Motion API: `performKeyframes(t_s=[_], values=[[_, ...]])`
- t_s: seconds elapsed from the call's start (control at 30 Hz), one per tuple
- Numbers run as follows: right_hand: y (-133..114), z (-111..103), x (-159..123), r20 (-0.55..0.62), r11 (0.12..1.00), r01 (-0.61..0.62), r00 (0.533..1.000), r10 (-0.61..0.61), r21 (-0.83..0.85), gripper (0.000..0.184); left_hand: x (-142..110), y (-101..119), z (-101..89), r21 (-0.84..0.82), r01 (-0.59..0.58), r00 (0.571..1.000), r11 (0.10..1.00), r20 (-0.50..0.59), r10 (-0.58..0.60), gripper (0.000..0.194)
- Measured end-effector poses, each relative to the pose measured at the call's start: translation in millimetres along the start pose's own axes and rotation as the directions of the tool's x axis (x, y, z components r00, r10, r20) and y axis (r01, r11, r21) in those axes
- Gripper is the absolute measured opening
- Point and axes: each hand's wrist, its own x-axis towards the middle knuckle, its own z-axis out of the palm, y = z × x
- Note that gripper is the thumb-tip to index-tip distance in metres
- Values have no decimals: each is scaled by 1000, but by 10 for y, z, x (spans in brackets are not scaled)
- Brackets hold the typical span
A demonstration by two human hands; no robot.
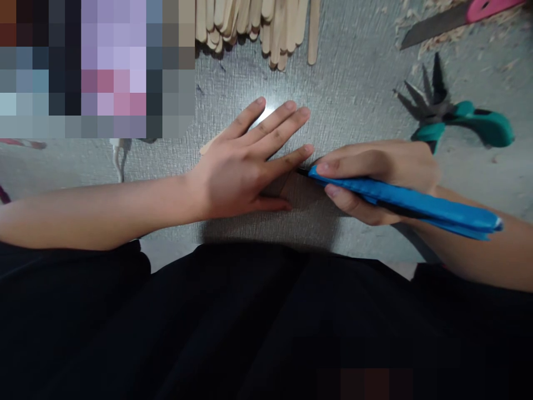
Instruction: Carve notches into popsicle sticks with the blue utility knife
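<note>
My left hand (239,164) lies flat on the grey textured tabletop (353,94) with its fingers spread. The rounded end of a wooden craft stick (206,148) pokes out from under its edge; the rest of that stick is hidden. My right hand (370,175) is closed around a long blue-handled tool (408,197), held at a slant like a pen. Its thin dark tip touches or hovers close to the table beside my left index finger; I cannot tell which. The exact kind of tool does not show clearly.
A pile of wooden craft sticks (245,19) is at the far side, with one stick (313,33) lying apart. Green-handled pliers (462,119) lie open on the right. Behind them is a saw (441,25) with a pink handle, among wood shavings. A white cable (118,158) is at left.
</note>
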Motion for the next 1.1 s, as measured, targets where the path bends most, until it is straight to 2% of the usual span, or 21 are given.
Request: performKeyframes(t_s=[0.07,0.27,0.37,0.5,0.63,0.8,0.9,1.03,1.1], values=[[-10,2,-4,0,1000,-15,1000,15,1,39,2,6,2,-4,12,1000,1000,-3,-12,78],[-11,2,-21,17,999,-36,999,36,-8,37,-52,-10,37,-29,-41,993,999,-111,37,75],[8,-5,-18,18,1000,-21,1000,21,11,37,-74,-6,29,51,-50,997,997,-62,53,81],[28,-2,-4,5,999,23,1000,-23,34,37,-81,-9,13,184,-122,993,975,23,119,90],[42,18,3,-23,997,55,998,-54,45,42,-73,-38,27,141,-128,991,982,41,124,82],[75,44,-9,-49,998,44,998,-42,46,45,-57,-37,24,113,-93,995,989,48,88,83],[58,39,-30,-19,998,29,999,-28,47,46,-52,-36,20,130,-97,994,987,57,90,84],[10,18,-76,-43,998,45,998,-47,-48,50,-50,-31,27,176,-129,991,976,-4,132,94],[12,22,-98,-86,997,47,995,-53,-63,50,-48,-14,21,172,-89,995,981,-26,95,99]])
